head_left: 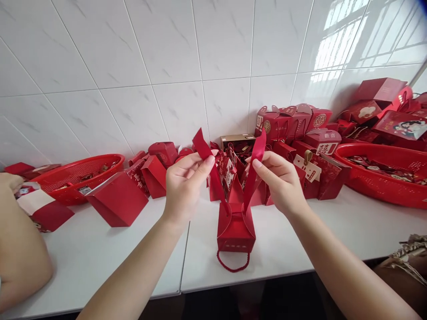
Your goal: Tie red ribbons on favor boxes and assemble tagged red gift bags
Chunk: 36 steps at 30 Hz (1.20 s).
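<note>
As both hands [188,180] [283,180] pinch glossy ribbon [259,146], a box [236,231] sits — angular.

Ribbon [250,186] glossy cloth; box [236,233] smooth card; tiles [223,40] glossy.

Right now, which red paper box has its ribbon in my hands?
The small red paper box nearest you, its red cord loop facing you: your left hand and right hand pinch its shiny red ribbon; other boxes are farther back.
</note>
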### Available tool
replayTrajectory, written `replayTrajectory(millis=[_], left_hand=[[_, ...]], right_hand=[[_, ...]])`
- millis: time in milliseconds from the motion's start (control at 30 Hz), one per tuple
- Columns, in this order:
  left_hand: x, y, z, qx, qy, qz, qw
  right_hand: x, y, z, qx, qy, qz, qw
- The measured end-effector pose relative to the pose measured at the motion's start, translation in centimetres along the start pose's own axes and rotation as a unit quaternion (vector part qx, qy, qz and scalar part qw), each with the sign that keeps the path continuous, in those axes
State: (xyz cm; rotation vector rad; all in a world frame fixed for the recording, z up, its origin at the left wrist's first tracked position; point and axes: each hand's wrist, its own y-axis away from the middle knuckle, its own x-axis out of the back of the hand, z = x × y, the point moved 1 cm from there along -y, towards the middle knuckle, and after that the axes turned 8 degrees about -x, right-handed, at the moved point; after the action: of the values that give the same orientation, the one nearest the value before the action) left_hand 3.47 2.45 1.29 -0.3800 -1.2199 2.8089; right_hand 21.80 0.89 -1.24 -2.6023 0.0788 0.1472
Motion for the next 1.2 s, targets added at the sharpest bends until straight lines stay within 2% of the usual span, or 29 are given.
replayTrajectory(millis=[267, 433, 567, 633, 700, 800, 867, 967, 1067, 1133, 1200], left_hand=[[0.0, -0.2, -0.4, 0.009, 0.0, -0.023, 1.0], [-0.7, -0.4, 0.0, 0.012, 0.021, -0.049, 0.998], [-1.3, -0.5, 0.4, 0.028, -0.006, -0.121, 0.992], [-1.5, -0.5, 0.4, 0.056, -0.059, -0.18, 0.98], [-1.5, -0.4, 0.3, 0.094, -0.111, -0.225, 0.963], [-1.5, -0.3, 0.1, 0.13, -0.145, -0.238, 0.951], [-1.4, -0.3, -0.1, 0.154, -0.137, -0.243, 0.948], [-0.9, -0.3, -0.7, 0.216, -0.059, -0.26, 0.939], [-0.1, -0.6, -1.3, 0.272, 0.043, -0.222, 0.935], [0.3, -0.7, -1.7, 0.3, 0.08, -0.184, 0.933], [0.3, -0.6, -2.0, 0.316, 0.098, -0.179, 0.926]], right_hand=[[0.5, -0.3, -0.5, 0.036, -0.01, -0.001, 0.999], [0.3, -0.6, -0.9, 0.003, -0.031, -0.025, 0.999], [-0.4, -0.7, -1.5, -0.059, -0.021, -0.044, 0.997], [-0.8, -0.6, -1.7, -0.072, 0.013, -0.05, 0.996], [-1.1, -0.5, -1.6, -0.068, 0.029, -0.088, 0.993], [-1.2, -0.1, -0.8, -0.063, 0.002, -0.153, 0.986], [-0.9, -0.1, 0.1, -0.058, -0.022, -0.157, 0.986], [-0.3, -0.2, 1.2, -0.021, 0.001, -0.149, 0.989], [0.7, -0.5, 1.6, 0.086, 0.107, -0.151, 0.979], [1.3, -0.6, 1.7, 0.189, 0.191, -0.15, 0.952], [1.6, -0.6, 1.9, 0.272, 0.258, -0.142, 0.916]])
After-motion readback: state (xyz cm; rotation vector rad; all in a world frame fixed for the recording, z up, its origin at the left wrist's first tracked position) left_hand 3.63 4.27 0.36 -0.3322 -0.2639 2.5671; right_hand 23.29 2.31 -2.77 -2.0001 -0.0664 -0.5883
